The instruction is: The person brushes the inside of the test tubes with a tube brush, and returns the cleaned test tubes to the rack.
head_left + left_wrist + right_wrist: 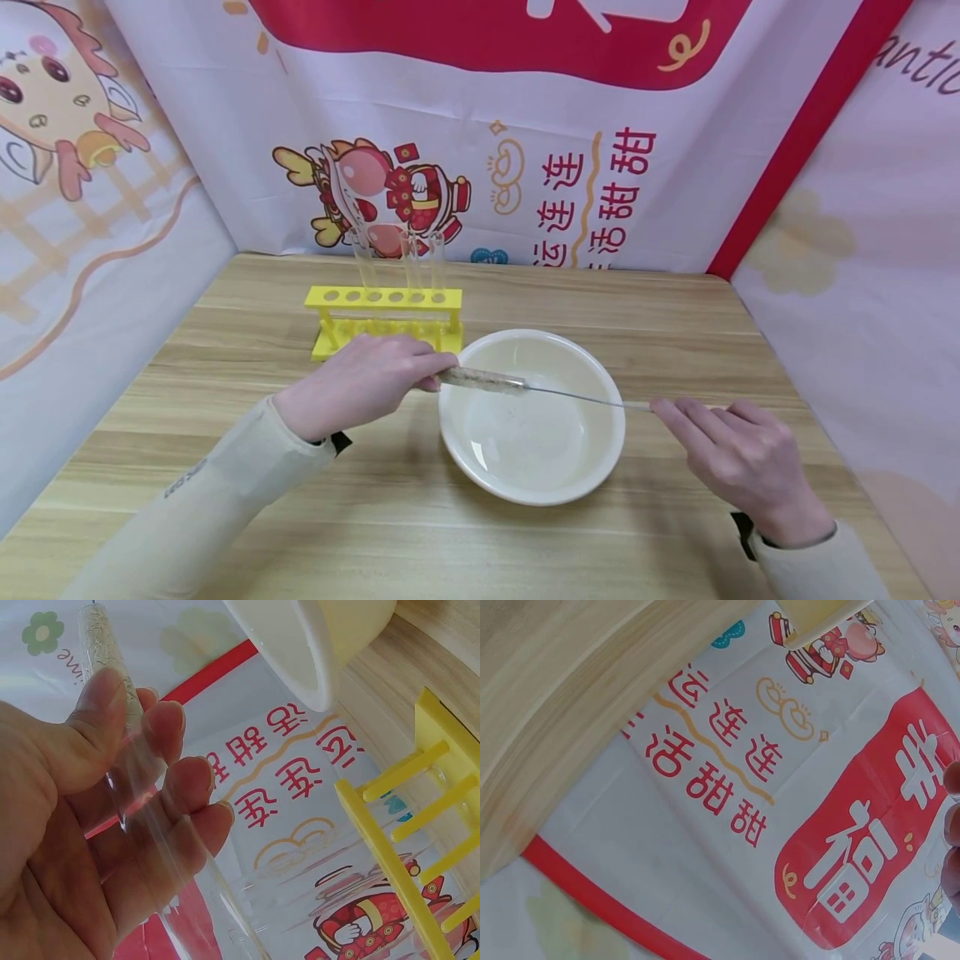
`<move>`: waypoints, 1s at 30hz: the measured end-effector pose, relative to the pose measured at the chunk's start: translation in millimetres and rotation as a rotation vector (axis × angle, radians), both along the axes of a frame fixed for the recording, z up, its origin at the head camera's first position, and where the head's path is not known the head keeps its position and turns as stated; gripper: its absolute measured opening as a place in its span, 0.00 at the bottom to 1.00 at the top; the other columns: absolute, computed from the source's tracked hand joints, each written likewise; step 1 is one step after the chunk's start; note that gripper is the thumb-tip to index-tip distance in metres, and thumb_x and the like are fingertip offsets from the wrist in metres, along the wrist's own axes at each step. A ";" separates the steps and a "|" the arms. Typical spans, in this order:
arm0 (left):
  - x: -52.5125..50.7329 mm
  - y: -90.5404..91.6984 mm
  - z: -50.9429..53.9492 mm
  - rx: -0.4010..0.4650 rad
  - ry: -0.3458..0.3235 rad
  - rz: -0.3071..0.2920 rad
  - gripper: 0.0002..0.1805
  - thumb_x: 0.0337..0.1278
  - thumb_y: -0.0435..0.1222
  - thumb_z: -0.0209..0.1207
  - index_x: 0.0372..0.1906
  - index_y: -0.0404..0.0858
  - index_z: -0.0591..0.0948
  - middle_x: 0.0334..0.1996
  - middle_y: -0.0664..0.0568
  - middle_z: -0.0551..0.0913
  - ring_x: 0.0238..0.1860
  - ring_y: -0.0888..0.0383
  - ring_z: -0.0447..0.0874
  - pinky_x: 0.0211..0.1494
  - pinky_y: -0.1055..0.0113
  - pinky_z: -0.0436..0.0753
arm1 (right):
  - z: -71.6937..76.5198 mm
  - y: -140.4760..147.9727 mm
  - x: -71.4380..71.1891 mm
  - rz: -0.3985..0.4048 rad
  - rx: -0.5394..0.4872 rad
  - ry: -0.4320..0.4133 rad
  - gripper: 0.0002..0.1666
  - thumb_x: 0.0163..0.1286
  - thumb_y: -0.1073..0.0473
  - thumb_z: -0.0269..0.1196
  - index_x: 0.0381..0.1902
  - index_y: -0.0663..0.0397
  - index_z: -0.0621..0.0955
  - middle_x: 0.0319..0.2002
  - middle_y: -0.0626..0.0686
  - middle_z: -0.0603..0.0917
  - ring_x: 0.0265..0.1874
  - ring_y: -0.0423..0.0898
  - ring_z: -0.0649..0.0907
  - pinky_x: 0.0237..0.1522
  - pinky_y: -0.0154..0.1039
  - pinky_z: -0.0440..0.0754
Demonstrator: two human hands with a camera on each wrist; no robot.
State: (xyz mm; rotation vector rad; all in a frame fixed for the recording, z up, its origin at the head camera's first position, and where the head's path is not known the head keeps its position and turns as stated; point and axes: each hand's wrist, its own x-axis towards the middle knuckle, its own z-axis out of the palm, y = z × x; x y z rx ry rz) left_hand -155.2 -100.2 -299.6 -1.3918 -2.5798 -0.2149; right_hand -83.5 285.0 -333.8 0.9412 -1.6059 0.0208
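My left hand (367, 379) grips a clear glass test tube (157, 862) between thumb and fingers, held nearly level above the white bowl (532, 492). The pale bristles of a test tube brush (491, 381) fill the tube near its mouth. From there the brush's thin wire runs out to the right across the bowl. Its far end is pinched in my right hand (738, 454), beyond the bowl's right rim. In the right wrist view only fingertips (951, 832) show at the right edge.
Behind my left hand stands a yellow test tube rack (382, 297) with several clear tubes (412, 267) upright in it. The wooden table (300, 517) is bounded by printed cloth walls (480, 92) at the back and sides.
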 end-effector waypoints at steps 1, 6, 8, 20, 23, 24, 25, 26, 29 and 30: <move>0.3 0.0 0.5 -0.003 -0.007 0.006 0.22 0.53 0.41 0.70 0.55 0.45 0.85 0.40 0.54 0.87 0.38 0.56 0.84 0.35 0.65 0.83 | -0.1 0.1 0.1 -0.001 0.000 -0.003 0.21 0.54 0.78 0.47 0.30 0.60 0.85 0.18 0.53 0.81 0.06 0.44 0.66 0.08 0.35 0.58; 1.9 -0.3 1.9 -0.009 -0.020 0.017 0.22 0.52 0.41 0.71 0.55 0.45 0.85 0.41 0.54 0.87 0.39 0.56 0.85 0.36 0.65 0.84 | -0.6 0.6 0.7 -0.005 0.001 -0.010 0.21 0.55 0.78 0.47 0.30 0.61 0.85 0.19 0.53 0.82 0.07 0.44 0.68 0.08 0.36 0.59; 2.3 -0.8 2.1 -0.012 -0.027 0.021 0.23 0.52 0.41 0.71 0.56 0.45 0.85 0.41 0.54 0.87 0.39 0.56 0.85 0.37 0.64 0.84 | -0.6 0.9 1.0 -0.007 0.001 -0.013 0.21 0.55 0.78 0.46 0.31 0.61 0.85 0.19 0.53 0.82 0.07 0.45 0.68 0.08 0.36 0.59; 3.2 -3.8 0.5 -0.003 -0.003 0.006 0.23 0.51 0.40 0.72 0.55 0.46 0.85 0.40 0.55 0.87 0.38 0.57 0.84 0.34 0.67 0.83 | -0.8 0.8 4.6 -0.008 -0.001 -0.048 0.20 0.57 0.78 0.47 0.30 0.61 0.85 0.19 0.53 0.82 0.08 0.46 0.72 0.08 0.38 0.61; 4.0 -4.0 1.1 0.006 0.019 -0.008 0.22 0.51 0.40 0.72 0.54 0.45 0.85 0.39 0.55 0.87 0.37 0.57 0.84 0.31 0.69 0.81 | -1.4 0.5 9.2 0.000 -0.008 -0.108 0.21 0.57 0.77 0.46 0.31 0.61 0.85 0.17 0.51 0.81 0.06 0.43 0.66 0.07 0.34 0.56; 4.1 -3.9 1.4 0.012 0.033 -0.018 0.22 0.50 0.39 0.73 0.54 0.45 0.85 0.39 0.54 0.87 0.37 0.57 0.84 0.31 0.69 0.81 | -1.8 0.2 11.3 0.008 -0.013 -0.136 0.22 0.58 0.77 0.45 0.31 0.60 0.85 0.17 0.51 0.80 0.06 0.42 0.63 0.07 0.32 0.54; 4.1 -3.6 1.9 0.022 0.046 -0.025 0.22 0.50 0.39 0.73 0.54 0.45 0.86 0.39 0.54 0.87 0.37 0.57 0.85 0.30 0.69 0.81 | -2.3 0.1 13.5 0.016 -0.018 -0.164 0.22 0.59 0.77 0.45 0.32 0.60 0.85 0.16 0.50 0.80 0.06 0.41 0.60 0.07 0.31 0.52; 4.0 -3.5 2.6 0.034 0.059 -0.034 0.22 0.49 0.39 0.73 0.53 0.44 0.86 0.39 0.53 0.87 0.37 0.56 0.85 0.30 0.69 0.81 | -2.8 -0.5 15.6 0.023 -0.025 -0.189 0.22 0.60 0.76 0.45 0.32 0.60 0.85 0.16 0.50 0.80 0.07 0.39 0.58 0.07 0.29 0.50; 4.0 -2.7 4.4 0.066 0.117 -0.060 0.22 0.48 0.37 0.74 0.52 0.43 0.86 0.39 0.52 0.87 0.37 0.56 0.85 0.29 0.68 0.83 | -4.5 -2.8 20.3 0.044 -0.050 -0.238 0.21 0.63 0.75 0.45 0.33 0.60 0.86 0.16 0.49 0.80 0.08 0.37 0.54 0.08 0.27 0.48; 3.9 -2.6 4.7 0.075 0.133 -0.067 0.22 0.48 0.36 0.74 0.52 0.43 0.86 0.39 0.52 0.87 0.37 0.56 0.85 0.29 0.68 0.83 | -4.7 -3.7 21.4 0.049 -0.058 -0.244 0.21 0.64 0.75 0.45 0.33 0.60 0.86 0.16 0.49 0.80 0.08 0.37 0.54 0.08 0.27 0.48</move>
